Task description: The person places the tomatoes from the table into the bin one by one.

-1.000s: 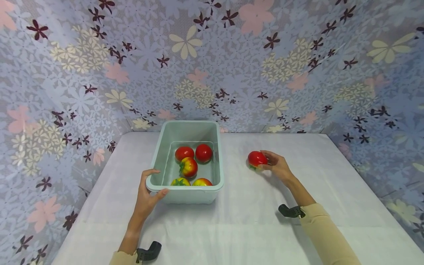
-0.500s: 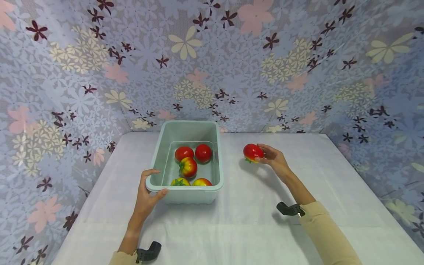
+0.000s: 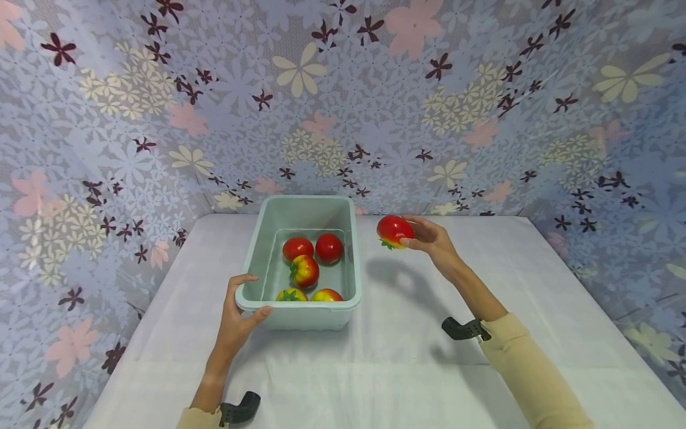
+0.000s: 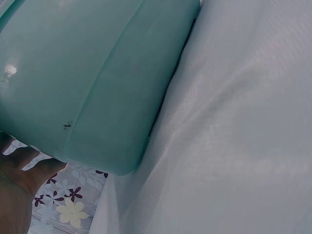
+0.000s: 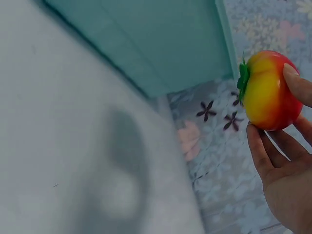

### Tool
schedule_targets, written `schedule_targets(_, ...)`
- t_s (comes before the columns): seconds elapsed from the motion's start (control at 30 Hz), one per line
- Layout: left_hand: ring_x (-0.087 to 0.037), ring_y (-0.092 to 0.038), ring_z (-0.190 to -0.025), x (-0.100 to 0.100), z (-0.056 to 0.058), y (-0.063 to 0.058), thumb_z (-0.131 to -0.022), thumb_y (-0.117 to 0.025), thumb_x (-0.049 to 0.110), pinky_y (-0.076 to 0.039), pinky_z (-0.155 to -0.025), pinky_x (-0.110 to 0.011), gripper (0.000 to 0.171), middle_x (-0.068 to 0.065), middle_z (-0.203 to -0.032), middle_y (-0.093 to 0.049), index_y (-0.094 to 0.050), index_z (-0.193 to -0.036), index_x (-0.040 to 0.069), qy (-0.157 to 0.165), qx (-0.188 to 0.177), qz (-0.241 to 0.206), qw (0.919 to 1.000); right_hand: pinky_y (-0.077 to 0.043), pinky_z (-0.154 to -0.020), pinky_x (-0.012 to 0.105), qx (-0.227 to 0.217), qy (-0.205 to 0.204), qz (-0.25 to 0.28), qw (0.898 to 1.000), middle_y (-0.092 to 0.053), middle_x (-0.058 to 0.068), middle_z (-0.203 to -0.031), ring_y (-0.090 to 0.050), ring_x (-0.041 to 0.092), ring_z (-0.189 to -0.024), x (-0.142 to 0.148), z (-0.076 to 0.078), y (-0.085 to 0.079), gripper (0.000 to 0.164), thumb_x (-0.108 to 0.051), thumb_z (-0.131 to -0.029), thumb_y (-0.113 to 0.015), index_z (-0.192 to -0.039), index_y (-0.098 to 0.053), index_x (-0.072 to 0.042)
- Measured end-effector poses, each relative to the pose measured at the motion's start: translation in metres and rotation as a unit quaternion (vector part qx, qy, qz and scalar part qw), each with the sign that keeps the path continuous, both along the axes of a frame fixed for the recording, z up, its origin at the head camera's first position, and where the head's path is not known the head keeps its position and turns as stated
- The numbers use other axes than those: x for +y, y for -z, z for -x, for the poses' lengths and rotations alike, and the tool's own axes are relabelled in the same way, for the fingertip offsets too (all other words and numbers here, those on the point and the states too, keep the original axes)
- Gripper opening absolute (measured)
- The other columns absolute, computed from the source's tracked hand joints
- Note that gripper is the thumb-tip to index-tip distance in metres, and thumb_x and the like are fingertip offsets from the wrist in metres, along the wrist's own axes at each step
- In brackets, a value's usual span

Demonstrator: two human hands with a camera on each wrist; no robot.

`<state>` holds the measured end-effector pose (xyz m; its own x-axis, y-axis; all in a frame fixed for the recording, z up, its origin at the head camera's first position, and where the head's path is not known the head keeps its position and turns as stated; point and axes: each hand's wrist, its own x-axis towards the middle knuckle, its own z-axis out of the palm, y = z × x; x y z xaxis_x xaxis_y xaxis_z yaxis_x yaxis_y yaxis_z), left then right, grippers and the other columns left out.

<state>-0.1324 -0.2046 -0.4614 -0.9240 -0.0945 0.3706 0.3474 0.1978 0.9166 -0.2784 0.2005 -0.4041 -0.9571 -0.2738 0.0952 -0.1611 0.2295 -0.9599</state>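
A pale green plastic bin (image 3: 311,316) stands on the table, with several red and yellow tomatoes (image 3: 305,271) lying inside. At its near left corner my left hand (image 3: 238,322) grips the rim, thumb outside and fingers over the edge. My right hand (image 3: 436,241) holds another tomato (image 3: 393,231) in the air to the right of the bin, pinched between thumb and fingers. In the right wrist view this tomato (image 5: 273,92) shows a yellow side and a green leafy top. The left wrist view shows the bin's outer wall (image 4: 97,87) and part of the left hand (image 4: 24,180).
A white cloth (image 3: 396,357) covers the table. Behind and at both sides hangs a flowered fabric (image 3: 343,107) in blue-grey. The held tomato's shadow (image 3: 383,271) falls on the cloth right of the bin.
My right hand has lifted the tomato off the cloth and carried it up and left, closer to the bin. The left hand and the bin have stayed in place.
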Motion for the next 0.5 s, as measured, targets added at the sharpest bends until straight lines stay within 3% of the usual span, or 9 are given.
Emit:
schedule_targets(0.3,-0.015,-0.040,-0.129,0.000,0.000,-0.001,-0.077,-0.071,-0.004,-0.033,-0.100,-0.017,0.059,-0.006,-0.132,-0.043,-0.043,-0.129,-0.001,-0.002,0.004,0.004,1.0000,-0.052,-0.089,0.025,0.021,-0.037,0.030,0.999,-0.054,0.016,-0.140,-0.060,0.014,-0.115,-0.023,-0.008,-0.027,0.056,-0.016,-0.090,-0.068,-0.142,-0.048,-0.008)
schedule_targets(0.5,-0.012,-0.039,-0.130,0.001,0.000,0.000,-0.077,-0.071,-0.004,-0.033,-0.100,-0.018,0.059,-0.006,-0.132,-0.043,-0.043,-0.129,0.000,-0.003,0.001,0.002,1.0000,-0.052,-0.090,0.030,0.037,-0.069,0.043,0.996,-0.056,0.015,-0.138,-0.062,0.019,-0.115,-0.042,-0.015,-0.039,0.055,-0.013,-0.089,-0.067,-0.141,-0.049,-0.008)
